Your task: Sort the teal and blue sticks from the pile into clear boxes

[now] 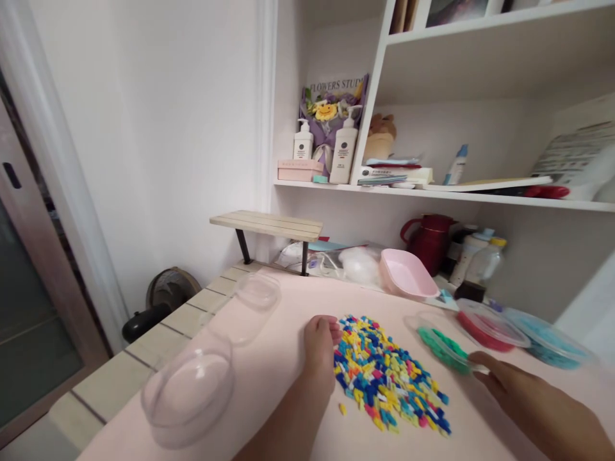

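A pile of small colourful pieces (384,371), in blue, yellow, white, pink and teal, spreads over the pink table cover. Against its left edge rests my left hand (321,342), cupped on its side with the fingers loosely bent; I see nothing held in it. My right hand (497,379) pinches the near rim of a clear plastic container (467,352) at the pile's right. Inside that container lie green pieces (442,346). One yellow piece (342,408) lies apart, in front of the pile.
Clear containers, one with red pieces (490,330) and one with blue pieces (550,342), stand at the right. Other clear tubs (187,390) stand at the left. Behind are a pink basin (408,275), a red jug (432,240), bottles and a small wooden stand (266,224).
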The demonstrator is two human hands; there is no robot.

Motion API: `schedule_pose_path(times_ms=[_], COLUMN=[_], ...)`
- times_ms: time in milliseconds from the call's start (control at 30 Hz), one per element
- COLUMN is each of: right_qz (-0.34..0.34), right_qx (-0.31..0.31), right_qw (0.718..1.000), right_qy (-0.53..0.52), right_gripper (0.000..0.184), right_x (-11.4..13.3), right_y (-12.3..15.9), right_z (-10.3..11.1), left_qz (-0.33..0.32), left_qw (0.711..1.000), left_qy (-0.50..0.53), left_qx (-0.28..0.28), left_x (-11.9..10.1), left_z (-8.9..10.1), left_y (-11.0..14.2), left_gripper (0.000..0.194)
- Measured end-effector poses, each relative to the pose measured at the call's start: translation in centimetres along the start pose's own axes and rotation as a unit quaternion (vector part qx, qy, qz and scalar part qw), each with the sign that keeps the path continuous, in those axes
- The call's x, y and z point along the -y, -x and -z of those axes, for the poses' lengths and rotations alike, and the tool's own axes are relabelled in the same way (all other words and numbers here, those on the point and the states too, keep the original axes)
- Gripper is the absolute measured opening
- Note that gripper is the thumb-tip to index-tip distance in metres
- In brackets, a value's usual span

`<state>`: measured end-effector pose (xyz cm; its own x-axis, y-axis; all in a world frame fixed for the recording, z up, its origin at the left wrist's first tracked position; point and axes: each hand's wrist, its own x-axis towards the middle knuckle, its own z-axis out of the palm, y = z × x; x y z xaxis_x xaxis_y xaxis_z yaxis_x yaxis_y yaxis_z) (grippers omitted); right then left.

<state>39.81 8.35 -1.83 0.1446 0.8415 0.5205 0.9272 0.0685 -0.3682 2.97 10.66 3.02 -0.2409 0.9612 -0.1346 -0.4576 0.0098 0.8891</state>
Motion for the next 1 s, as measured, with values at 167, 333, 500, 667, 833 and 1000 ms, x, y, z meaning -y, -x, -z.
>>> schedule_pose_path(times_ms=[167, 333, 500, 667, 833, 1000], right_qz=[-0.042, -0.034, -0.061, -0.013, 0.135, 0.191], right_qx=[0.108, 0.057, 0.045, -0.034, -0.089, 0.057], right_qw=[0.993, 0.997, 0.993, 0.994, 0.987, 0.969], right_qy=[0.024, 0.035, 0.094, 0.1, -0.012, -0.149], right_gripper=[0.039, 0.058, 0.061, 0.06, 0.038, 0.034], right_x=[0.9, 4.2, 6.4, 6.6, 10.4, 19.9], right_y=[-0.3, 0.1, -0.3, -0.1, -0.9, -2.5], right_z=[0.5, 3.0, 4.4, 5.7, 5.4, 3.5], left_qz=[0.014, 0.051, 0.079, 0.054, 0.003, -0.05], left_qw=[1.0, 0.999, 0.997, 0.998, 1.0, 0.995], left_qy=[0.005, 0.007, -0.007, -0.01, -0.021, -0.074], left_qx=[-0.005, -0.016, -0.012, -0.004, 0.002, 0.036], left_x=[-0.6, -1.5, -1.8, -1.5, -0.5, 0.6], left_z=[-0.2, -0.7, -0.9, -0.7, -0.5, -0.6], left_y=[-0.2, -0.2, -0.9, -0.3, -0.4, -0.3], left_gripper=[0.004, 0.007, 0.009, 0.007, 0.013, 0.012])
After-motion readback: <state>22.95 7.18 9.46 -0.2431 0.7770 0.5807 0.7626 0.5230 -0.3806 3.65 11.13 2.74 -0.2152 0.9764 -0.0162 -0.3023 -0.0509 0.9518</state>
